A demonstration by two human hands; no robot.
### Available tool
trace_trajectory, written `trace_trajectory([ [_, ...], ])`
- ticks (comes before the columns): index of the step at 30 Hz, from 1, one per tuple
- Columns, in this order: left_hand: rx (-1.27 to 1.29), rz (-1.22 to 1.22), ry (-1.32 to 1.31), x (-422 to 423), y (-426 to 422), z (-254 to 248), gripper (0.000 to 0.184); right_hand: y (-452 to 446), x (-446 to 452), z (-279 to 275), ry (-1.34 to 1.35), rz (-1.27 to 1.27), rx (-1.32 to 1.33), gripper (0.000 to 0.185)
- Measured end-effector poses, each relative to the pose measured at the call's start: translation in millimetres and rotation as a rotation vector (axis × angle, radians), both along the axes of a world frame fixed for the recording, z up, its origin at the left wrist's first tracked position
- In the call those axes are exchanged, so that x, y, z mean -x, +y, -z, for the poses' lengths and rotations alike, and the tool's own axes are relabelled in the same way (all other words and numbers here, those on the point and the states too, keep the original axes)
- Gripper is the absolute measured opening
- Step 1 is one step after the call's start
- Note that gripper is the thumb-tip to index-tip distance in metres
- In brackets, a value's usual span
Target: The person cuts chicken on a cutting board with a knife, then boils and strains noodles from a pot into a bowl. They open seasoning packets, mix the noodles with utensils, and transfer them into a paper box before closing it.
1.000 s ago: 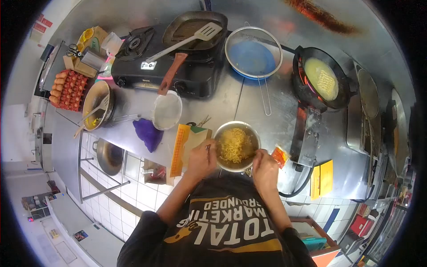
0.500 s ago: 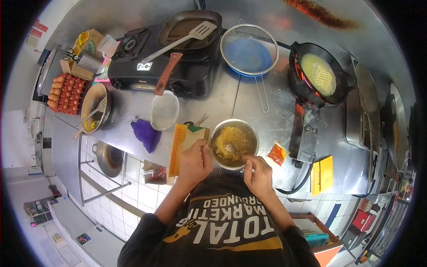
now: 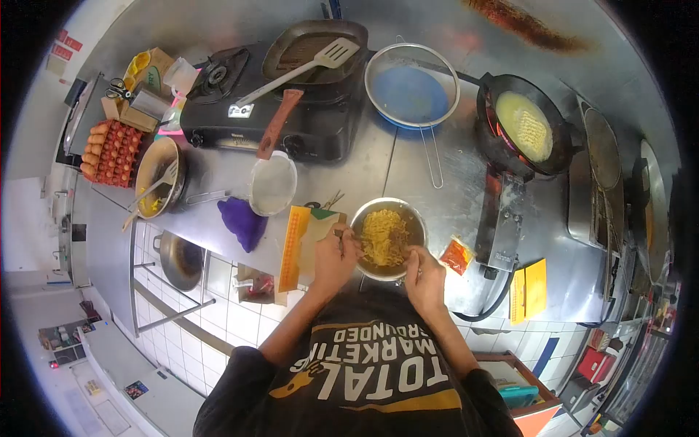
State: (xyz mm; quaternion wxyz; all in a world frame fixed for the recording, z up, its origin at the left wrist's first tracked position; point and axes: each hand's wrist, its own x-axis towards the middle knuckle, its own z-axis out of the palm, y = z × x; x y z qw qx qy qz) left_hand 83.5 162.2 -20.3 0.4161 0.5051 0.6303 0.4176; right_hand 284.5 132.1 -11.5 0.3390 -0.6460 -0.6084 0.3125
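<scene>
The bowl of noodles sits at the near side of the bench, over the seam between two steel tops, right in front of the shirt, which hides the bench's edge there. To the left the edge shows again, with the yellow card standing along it and the carton close beside the left hand. To the right the packet lies just beside the right hand, and farther along are the hose and the silver stove. Beyond the bowl, steel surface runs up to the black stove and the strainer, whose wire handle reaches down toward the bowl. That stretch is the widest gap; both sides are tighter.

The left fingers are curled in at the bowl's left rim, around what looks like a thin handle. The right fingers are pinched together, thumb to forefinger, at the lower right rim; whatever is between them is too small to make out. I cannot tell whether either hand bears on the rim itself. The noodles lie heaped inside, between both hands.
</scene>
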Motion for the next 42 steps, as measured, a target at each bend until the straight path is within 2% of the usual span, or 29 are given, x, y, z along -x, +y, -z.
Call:
trace_trajectory([
  [2, 0.052, -0.040, -0.128, -4.6, 1.4, -3.5, 0.013, -6.1, 5.5, -10.0, 0.016, -0.041, -0.054, 0.015],
  [5, 0.093, -0.055, -0.161, -6.6, 3.7, -3.2, 0.014, -5.2, 10.5, -21.4, -0.064, -0.134, -0.191, 0.012],
  [9, 0.158, -0.098, -0.172, -4.1, 7.2, 3.9, 0.015, -12.3, 15.1, -15.2, -0.078, -0.193, -0.170, 0.013],
  [11, 0.134, -0.158, -0.284, -1.9, 8.1, 10.4, 0.016, -12.5, 18.9, -14.4, -0.099, -0.213, -0.272, 0.014],
  [15, 0.125, -0.144, -0.232, 7.9, 2.5, -18.2, 0.015, -14.7, 17.7, 4.6, -0.199, -0.225, -0.146, 0.016],
  [17, -0.005, -0.119, -0.034, 18.8, -4.0, -35.0, 0.010, -11.6, 13.0, 0.7, -0.234, -0.212, -0.121, 0.012],
  [18, -0.007, -0.122, -0.036, 20.3, -2.4, -44.9, 0.010, -11.3, 9.6, -6.9, -0.235, -0.215, -0.123, 0.012],
  [20, -0.187, 0.052, 0.171, 22.9, 0.3, -59.1, 0.008, -11.3, 0.4, -24.7, -0.196, -0.073, -0.115, 0.011],
  [21, -0.183, 0.040, 0.175, 20.5, 3.3, -58.3, 0.008, -9.4, -1.3, -24.7, -0.192, -0.086, -0.113, 0.011],
  [23, -0.269, 0.230, 0.542, 9.9, 13.2, -54.7, 0.008, -0.6, -4.2, -24.3, -0.302, -0.029, 0.051, 0.014],
  [24, -0.274, 0.231, 0.542, 9.2, 11.8, -46.3, 0.008, 1.9, -4.7, -9.5, -0.220, -0.013, 0.124, 0.018],
  [25, -0.172, 0.211, 0.314, 8.1, 11.1, -34.8, 0.008, 3.8, -5.6, -11.3, -0.221, -0.008, 0.117, 0.018],
  [26, -0.067, 0.192, 0.087, 8.3, 10.7, -24.5, 0.007, 5.3, -6.4, -14.8, -0.002, 0.029, 0.093, 0.018],
  [27, -0.064, 0.196, 0.088, 12.0, 10.1, -27.6, 0.007, 3.5, -6.9, -19.2, 0.217, 0.065, 0.076, 0.019],
  [28, -0.123, 0.181, 0.058, 20.3, 8.9, -34.5, 0.007, -0.2, -9.7, -30.9, 0.218, 0.071, 0.082, 0.019],
  [29, -0.182, 0.163, 0.025, 27.3, 7.9, -41.9, 0.007, -3.6, -15.8, -48.2, 0.184, 0.042, 0.048, 0.019],
  [31, -0.124, 0.216, 0.030, 39.3, 6.9, -60.5, 0.007, -2.9, -26.0, -56.4, 0.146, 0.005, 0.010, 0.019],
  [33, -0.064, 0.263, 0.043, 41.8, 8.5, -62.6, 0.007, -0.9, -31.5, -54.2, -0.024, -0.206, -0.118, 0.017],
  [35, -0.185, 0.384, 0.350, 35.7, 17.9, -52.0, 0.006, 1.9, -26.5, -44.0, -0.037, -0.280, -0.014, 0.014],
  [37, -0.142, 0.346, 0.353, 34.4, 21.4, -44.9, 0.005, 6.2, -21.8, -30.9, -0.058, -0.421, 0.053, 0.013],
  [40, -0.100, 0.303, 0.329, 32.8, 23.6, -36.2, 0.005, 0.8, -19.4, -9.0, -0.172, -0.409, -0.030, 0.011],
  [42, -0.102, 0.284, 0.308, 33.8, 21.8, -37.6, 0.006, -1.6, -15.7, -19.3, -0.247, -0.423, -0.167, 0.013],
])
